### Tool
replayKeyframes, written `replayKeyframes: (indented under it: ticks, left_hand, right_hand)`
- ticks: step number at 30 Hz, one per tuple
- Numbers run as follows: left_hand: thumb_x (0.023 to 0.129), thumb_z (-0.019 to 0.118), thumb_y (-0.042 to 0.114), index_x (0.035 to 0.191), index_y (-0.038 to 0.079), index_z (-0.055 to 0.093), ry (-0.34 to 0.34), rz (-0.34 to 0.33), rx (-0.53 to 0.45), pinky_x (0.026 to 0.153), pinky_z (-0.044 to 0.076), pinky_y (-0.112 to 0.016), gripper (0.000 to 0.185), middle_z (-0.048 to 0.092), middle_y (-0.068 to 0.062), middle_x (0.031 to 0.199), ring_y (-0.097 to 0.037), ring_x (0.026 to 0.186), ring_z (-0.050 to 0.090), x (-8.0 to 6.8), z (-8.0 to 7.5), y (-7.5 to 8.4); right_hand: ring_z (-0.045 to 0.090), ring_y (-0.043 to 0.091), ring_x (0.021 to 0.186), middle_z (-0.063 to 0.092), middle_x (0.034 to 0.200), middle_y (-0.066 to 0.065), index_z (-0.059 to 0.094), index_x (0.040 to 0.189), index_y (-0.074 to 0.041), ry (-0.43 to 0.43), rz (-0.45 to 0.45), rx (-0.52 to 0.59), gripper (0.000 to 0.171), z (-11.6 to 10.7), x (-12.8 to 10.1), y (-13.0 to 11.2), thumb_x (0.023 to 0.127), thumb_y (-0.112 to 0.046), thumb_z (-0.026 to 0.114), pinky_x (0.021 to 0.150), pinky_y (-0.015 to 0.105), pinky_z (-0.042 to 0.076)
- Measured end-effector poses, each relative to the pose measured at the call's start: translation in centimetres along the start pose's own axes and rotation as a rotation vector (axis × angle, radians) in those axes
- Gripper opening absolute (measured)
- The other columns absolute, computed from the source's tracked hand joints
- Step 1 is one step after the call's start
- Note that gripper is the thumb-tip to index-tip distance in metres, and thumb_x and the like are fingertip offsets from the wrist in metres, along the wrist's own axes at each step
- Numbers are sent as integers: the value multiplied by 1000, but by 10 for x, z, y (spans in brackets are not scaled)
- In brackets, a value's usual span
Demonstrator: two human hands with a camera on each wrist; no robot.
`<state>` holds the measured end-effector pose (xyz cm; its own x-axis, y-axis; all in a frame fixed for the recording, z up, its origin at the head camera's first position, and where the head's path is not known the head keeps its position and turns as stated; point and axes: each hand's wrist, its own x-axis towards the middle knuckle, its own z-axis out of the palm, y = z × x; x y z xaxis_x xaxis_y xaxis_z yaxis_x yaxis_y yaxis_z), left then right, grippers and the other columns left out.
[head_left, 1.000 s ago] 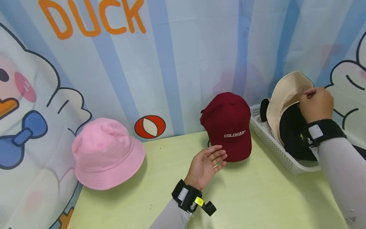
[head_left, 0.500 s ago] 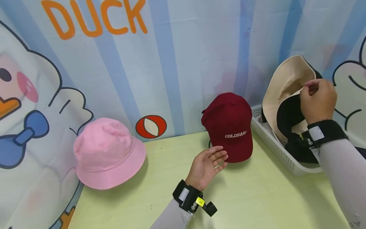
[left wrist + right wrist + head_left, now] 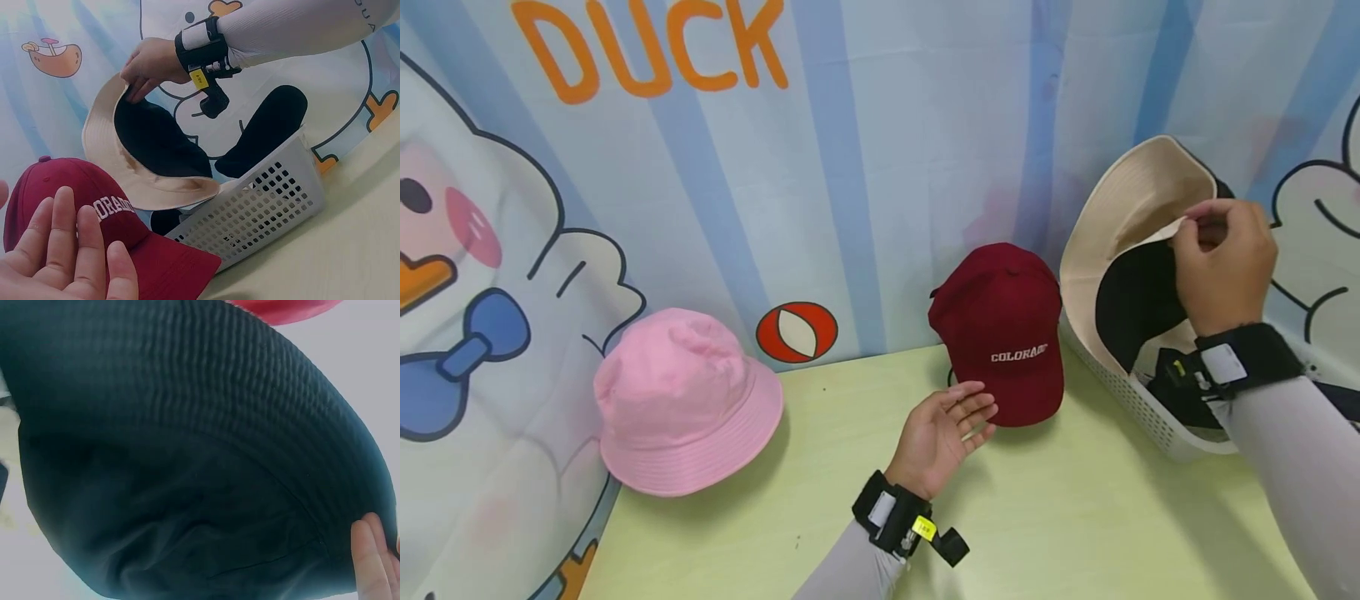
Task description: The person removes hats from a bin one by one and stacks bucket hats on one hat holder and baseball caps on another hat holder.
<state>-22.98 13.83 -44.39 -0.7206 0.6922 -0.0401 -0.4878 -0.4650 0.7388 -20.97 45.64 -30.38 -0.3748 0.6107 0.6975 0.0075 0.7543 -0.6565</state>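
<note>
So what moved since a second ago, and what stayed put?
The right hand, pinching the brim of the beige hat with the black lining, lifted it higher out of the white basket and a little toward the maroon cap. The left hand stayed open by the maroon cap, and the pink bucket hat did not move.

Green table [image 3: 1075, 517]: pink hat [image 3: 685, 400], maroon cap [image 3: 1000, 329], white basket [image 3: 1138, 400].

The right hand [image 3: 1221, 262] has lifted the beige hat [image 3: 1120, 208] higher.
</note>
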Motion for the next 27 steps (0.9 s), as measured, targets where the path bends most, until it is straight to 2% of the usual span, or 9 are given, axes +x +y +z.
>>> replayKeyframes:
  ticks: [9,13,19,27]
  left_hand:
    - [103,42,24,120,13,64,-1,14,-2,99,50,-34,30,70,1,111,-16,111,63,-1,1,3]
    - [103,41,24,119,13,64,-4,19,-2,100,50,-34,30,70,1,110,-16,110,63,-1,0,3]
    - [104,41,23,119,13,64,-7,26,-1,100,50,-35,29,70,2,110,-16,110,63,-1,0,5]
    - [103,42,23,120,12,63,0,29,-15,98,51,-34,30,70,1,110,-16,110,64,-1,-1,6]
  right_hand:
    - [47,-19,81,38,90,-33,66,106,4,42,-78,102,29,-5,-12,-23,97,-22,56,76,4,41]
    - [46,-20,80,37,90,-34,65,105,6,77,-108,103,27,-8,-20,-32,97,-19,56,75,4,40]
    - [46,-18,82,36,91,-34,64,105,8,104,-104,117,26,-12,-32,-45,97,-15,55,77,3,41]
    - [43,-20,84,32,94,-35,64,111,7,162,-118,83,30,-20,-39,-45,99,-19,54,78,3,39]
